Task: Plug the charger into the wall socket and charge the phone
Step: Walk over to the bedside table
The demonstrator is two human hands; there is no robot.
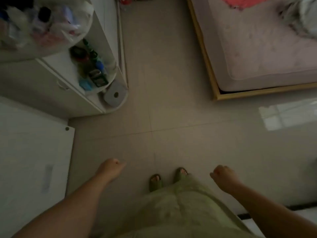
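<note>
I look straight down at a dim tiled floor. My left hand (110,167) hangs low at centre-left with its fingers curled into a loose fist, and nothing shows in it. My right hand (223,175) hangs at centre-right, also curled shut with nothing visible inside. Both hands are above bare floor, either side of my feet in green slippers (157,182). No charger, phone or wall socket is in sight.
A white rounded shelf unit (109,69) stands at upper left with small bottles and boxes; a plastic bag of items (42,21) sits on top. A white door or panel (34,160) is at the left. A bed with a wooden frame (209,73) fills the upper right.
</note>
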